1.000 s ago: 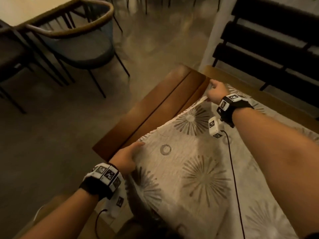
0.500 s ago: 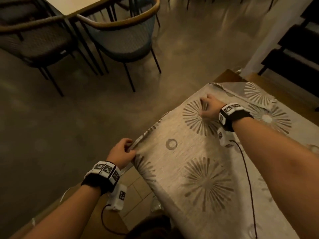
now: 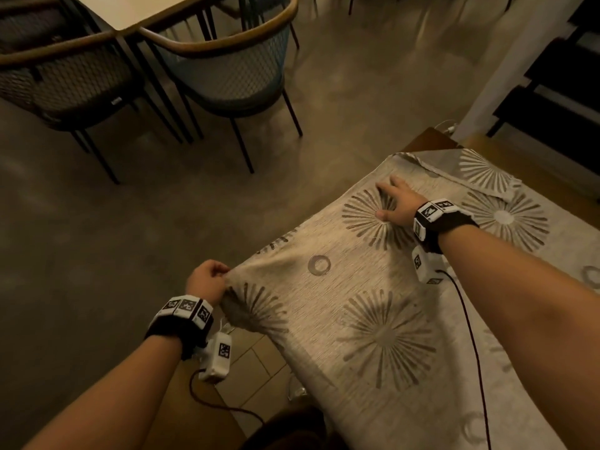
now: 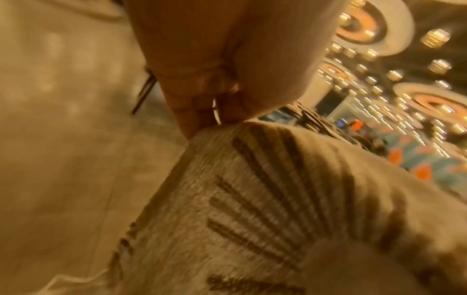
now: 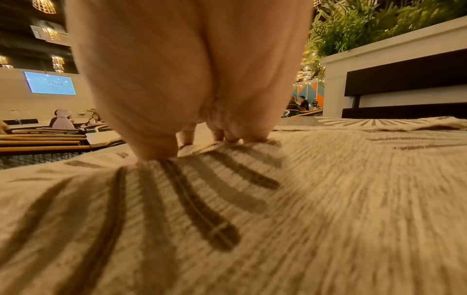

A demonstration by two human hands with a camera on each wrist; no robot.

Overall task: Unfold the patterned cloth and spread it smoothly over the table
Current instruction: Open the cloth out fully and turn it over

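1. Cloth point(image 3: 373, 319) covers most of the tabletop point(image 3: 428, 141) and looks nearly all opened out. Close to the person it lies flat, with its star and ring marks showing.
2. Left hand point(image 3: 207, 280) pinches the near left corner of the cloth between thumb and fingers. The corner is held just off the edge, so the cloth is bunched and a bit lifted there. That part is not smooth yet.
3. Right hand point(image 3: 394, 206) lies farther out on the cloth, fingers spread wide, pressing down on a star mark. It holds nothing.
4. Far corner point(image 3: 418, 160) of the cloth looks folded back on itself, and a bit of bare wood shows past it. I think that still needs flattening and pulling over.
5. Chairs point(image 3: 224, 69) stand on the floor well past the tabletop.
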